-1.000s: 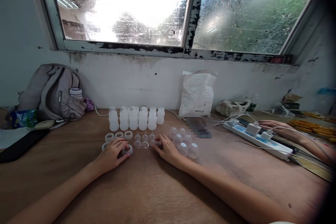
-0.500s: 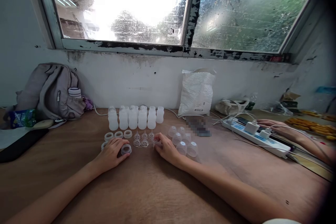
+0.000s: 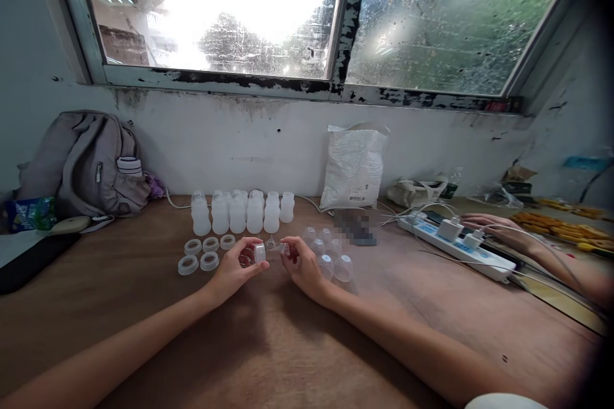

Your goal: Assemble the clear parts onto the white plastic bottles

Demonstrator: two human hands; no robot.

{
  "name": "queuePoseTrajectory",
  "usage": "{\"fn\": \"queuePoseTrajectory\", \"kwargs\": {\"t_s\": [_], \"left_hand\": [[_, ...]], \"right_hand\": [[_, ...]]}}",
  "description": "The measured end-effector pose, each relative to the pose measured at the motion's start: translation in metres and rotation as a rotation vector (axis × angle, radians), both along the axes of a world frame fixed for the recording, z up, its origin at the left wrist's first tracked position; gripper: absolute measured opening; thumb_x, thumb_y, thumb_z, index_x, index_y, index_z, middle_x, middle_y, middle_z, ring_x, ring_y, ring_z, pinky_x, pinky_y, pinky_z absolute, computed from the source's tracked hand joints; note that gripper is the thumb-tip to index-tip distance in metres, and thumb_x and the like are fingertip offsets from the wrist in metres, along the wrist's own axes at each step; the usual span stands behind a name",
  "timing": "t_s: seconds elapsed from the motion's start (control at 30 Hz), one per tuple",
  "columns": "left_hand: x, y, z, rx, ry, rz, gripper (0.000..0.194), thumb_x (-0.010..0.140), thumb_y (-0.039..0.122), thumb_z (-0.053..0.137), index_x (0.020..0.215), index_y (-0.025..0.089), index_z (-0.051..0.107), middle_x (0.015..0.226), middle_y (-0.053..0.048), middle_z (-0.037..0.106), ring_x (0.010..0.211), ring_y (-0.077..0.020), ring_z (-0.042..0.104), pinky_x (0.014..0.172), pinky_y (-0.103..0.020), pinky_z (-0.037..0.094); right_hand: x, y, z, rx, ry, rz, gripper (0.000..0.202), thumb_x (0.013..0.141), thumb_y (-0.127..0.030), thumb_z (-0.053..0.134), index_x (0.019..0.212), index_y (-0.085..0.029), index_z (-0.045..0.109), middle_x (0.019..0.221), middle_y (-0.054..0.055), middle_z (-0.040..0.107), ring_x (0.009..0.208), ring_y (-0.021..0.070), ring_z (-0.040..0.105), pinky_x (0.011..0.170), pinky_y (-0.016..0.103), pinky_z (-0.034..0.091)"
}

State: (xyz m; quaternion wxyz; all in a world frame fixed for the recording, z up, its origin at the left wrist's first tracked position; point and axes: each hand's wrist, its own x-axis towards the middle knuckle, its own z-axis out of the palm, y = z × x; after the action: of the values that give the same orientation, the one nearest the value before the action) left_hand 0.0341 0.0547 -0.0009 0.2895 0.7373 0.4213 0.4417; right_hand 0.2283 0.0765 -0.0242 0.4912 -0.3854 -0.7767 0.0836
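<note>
Between the fingers and thumb of my left hand (image 3: 236,266) a translucent bottle collar ring (image 3: 259,253) is held on edge, raised off the table. My right hand (image 3: 305,267) pinches a clear bottle nipple (image 3: 284,248) just to the right of the ring, with a small gap between them. Several collar rings (image 3: 188,264) lie to the left of my left hand. Another clear nipple (image 3: 271,243) stands between and behind my hands; others are mostly hidden by the left one. Clear dome caps (image 3: 343,268) sit right of my right hand.
Frosted baby bottles (image 3: 238,214) stand in rows behind the rings. A white plastic bag (image 3: 355,166) leans on the wall. To the right lie a power strip (image 3: 460,249) with cables and another person's hand (image 3: 494,227). A backpack (image 3: 81,163) and a black phone-like slab (image 3: 38,262) are at left.
My left hand has lifted the collar ring from the table, moved it right and turned it on edge. My right hand has raised the nipple slightly, and the two hands are closer together.
</note>
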Motion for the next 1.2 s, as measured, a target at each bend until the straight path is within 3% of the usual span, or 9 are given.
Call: {"fn": "queuePoseTrajectory", "kwargs": {"t_s": [0.13,0.3,0.53,0.77,1.2], "left_hand": [[0.011,0.003,-0.014,-0.154,-0.207,-0.06,0.041,0.068,0.035,0.064,0.101,0.018,0.047,0.095,-0.004,0.056,0.082,-0.0151,0.057,0.075,-0.03,0.049],[0.008,0.005,-0.025,-0.249,-0.3,-0.047,0.038,0.068,0.031,0.065,0.097,0.018,0.044,0.096,-0.005,0.056,0.088,-0.0168,0.058,0.082,-0.034,0.049],[0.01,0.004,-0.026,-0.265,-0.326,-0.126,0.043,0.06,0.027,0.071,0.092,0.018,0.043,0.091,-0.002,0.056,0.084,-0.0168,0.06,0.078,-0.033,0.05],[0.01,0.003,-0.023,-0.343,-0.364,-0.212,0.051,0.058,0.023,0.073,0.102,0.016,0.05,0.1,-0.007,0.06,0.095,-0.0217,0.058,0.086,-0.039,0.046],[0.008,0.0,-0.017,-0.243,-0.224,-0.147,0.047,0.063,0.028,0.069,0.105,0.016,0.053,0.11,-0.008,0.057,0.096,-0.0215,0.056,0.083,-0.034,0.046]], "right_hand": [[-0.001,-0.002,-0.001,0.024,0.029,-0.005,0.024,0.077,-0.016,0.046,0.1,-0.02,0.044,0.07,-0.001,0.046,0.057,0.0101,0.045,0.057,0.023,0.042],[-0.002,-0.005,-0.004,0.095,-0.026,0.063,0.023,0.079,-0.018,0.044,0.102,-0.022,0.044,0.074,0.0,0.046,0.058,0.0104,0.046,0.058,0.023,0.043],[-0.002,-0.01,-0.003,0.113,-0.183,0.155,0.022,0.081,-0.016,0.042,0.101,-0.022,0.045,0.082,0.003,0.052,0.058,0.01,0.049,0.057,0.022,0.045],[-0.004,-0.014,0.002,0.14,-0.254,0.263,0.03,0.082,-0.011,0.037,0.109,-0.022,0.043,0.095,0.007,0.053,0.083,0.014,0.055,0.074,0.027,0.047],[-0.005,-0.016,0.007,0.18,-0.336,0.353,0.04,0.076,-0.007,0.04,0.114,-0.018,0.044,0.1,0.009,0.058,0.089,0.0166,0.054,0.077,0.03,0.046]]}}
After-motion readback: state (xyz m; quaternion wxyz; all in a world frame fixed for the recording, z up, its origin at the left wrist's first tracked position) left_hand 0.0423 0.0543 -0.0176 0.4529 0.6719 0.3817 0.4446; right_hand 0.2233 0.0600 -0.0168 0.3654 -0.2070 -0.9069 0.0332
